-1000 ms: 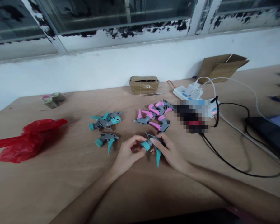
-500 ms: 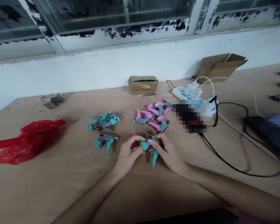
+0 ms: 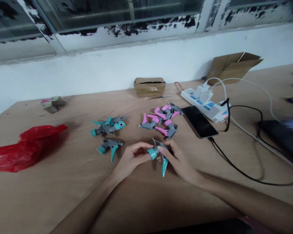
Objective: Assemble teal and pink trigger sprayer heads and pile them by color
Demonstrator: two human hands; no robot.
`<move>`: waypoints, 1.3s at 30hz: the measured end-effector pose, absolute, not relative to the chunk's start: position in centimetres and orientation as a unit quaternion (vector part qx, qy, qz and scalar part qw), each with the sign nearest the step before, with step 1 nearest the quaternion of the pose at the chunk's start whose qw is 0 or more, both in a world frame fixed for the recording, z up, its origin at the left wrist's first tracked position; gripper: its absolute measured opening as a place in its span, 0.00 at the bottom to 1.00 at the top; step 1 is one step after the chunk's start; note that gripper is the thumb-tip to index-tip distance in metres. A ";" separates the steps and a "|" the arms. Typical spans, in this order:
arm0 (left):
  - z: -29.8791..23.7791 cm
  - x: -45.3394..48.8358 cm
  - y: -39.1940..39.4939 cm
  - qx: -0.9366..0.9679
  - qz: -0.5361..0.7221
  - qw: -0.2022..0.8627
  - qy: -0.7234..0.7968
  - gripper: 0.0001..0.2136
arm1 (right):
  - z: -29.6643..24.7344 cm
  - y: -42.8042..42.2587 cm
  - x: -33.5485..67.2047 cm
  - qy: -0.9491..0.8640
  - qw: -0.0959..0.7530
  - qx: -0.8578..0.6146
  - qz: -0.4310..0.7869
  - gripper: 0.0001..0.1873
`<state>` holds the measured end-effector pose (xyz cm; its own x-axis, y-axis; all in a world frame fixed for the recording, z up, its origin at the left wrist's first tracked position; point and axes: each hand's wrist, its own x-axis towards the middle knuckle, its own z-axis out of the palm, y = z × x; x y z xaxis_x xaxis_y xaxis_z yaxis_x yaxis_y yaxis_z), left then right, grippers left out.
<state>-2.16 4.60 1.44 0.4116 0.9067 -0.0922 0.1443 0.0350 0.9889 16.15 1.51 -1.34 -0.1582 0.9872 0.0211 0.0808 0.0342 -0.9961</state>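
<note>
Both my hands meet at the middle of the wooden table (image 3: 63, 191) on one grey spray-trigger head with a teal cap and teal lever (image 3: 158, 155). My left hand (image 3: 132, 159) pinches its teal cap end. My right hand (image 3: 178, 159) wraps round the grey body, and the teal lever hangs down below my fingers. A small group of teal-and-grey trigger heads (image 3: 108, 131) lies to the left of my hands. A cluster of pink-and-grey trigger heads (image 3: 162, 119) lies just beyond them.
A red plastic bag (image 3: 26, 148) lies at the left. A dark phone (image 3: 200, 121), a white power strip (image 3: 205, 101) and black and white cables (image 3: 244, 136) fill the right side. Two cardboard boxes (image 3: 149, 87) stand by the wall, with a small greenish object (image 3: 53, 104) at far left.
My hands have turned the teal trigger head slightly, and its lever has swung a little. The view has shifted slightly. Nothing else on the table has moved.
</note>
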 end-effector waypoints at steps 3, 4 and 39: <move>1.4 -1.9 4.5 0.601 0.331 0.586 0.431 0.09 | -0.9 1.6 16.2 -0.604 0.410 -0.510 0.455 0.13; 1.4 -1.8 4.4 0.595 0.336 0.591 0.429 0.09 | -0.6 1.7 16.3 -0.627 0.391 -0.525 0.422 0.13; 1.1 -1.9 4.1 0.597 0.314 0.583 0.453 0.09 | -0.9 3.3 21.6 -0.824 0.276 -0.491 -0.063 0.26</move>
<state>-1.92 4.12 1.07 0.3927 0.9067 -0.1539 0.1745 0.0909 0.9805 21.56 3.26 -0.94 -0.3651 0.7744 0.5168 0.8437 0.5098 -0.1679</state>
